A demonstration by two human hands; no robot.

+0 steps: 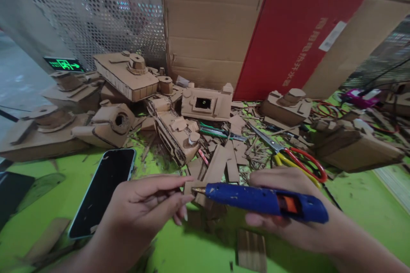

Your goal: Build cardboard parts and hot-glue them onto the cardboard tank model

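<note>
I see a blue glue gun (267, 201) lying level across the lower middle of my view, its brass nozzle aimed to the left and an orange trigger part showing near its rear. My right hand (288, 209) is wrapped around the gun's body from behind, fingers closed on it. The nozzle tip meets a small cardboard piece (199, 194) that my left hand (149, 207) pinches between thumb and fingertips, so the left hand is closed narrowly on that piece. Both hands hover just above a bright green worktop (358, 200). Just left of my left hand a dark-screened phone (104, 192) lies flat on the worktop. Beyond the gun, cardboard strips and scraps (224, 164) are scattered, with red and yellow handled scissors (293, 158) near my right hand. Farther back stand several cardboard tank models (174, 132), one with a turret (126, 74) raised on the left. At the rear a large cardboard box (205, 21) and a red panel (297, 25) lean upright against perforated metal sheeting (105, 13).
</note>
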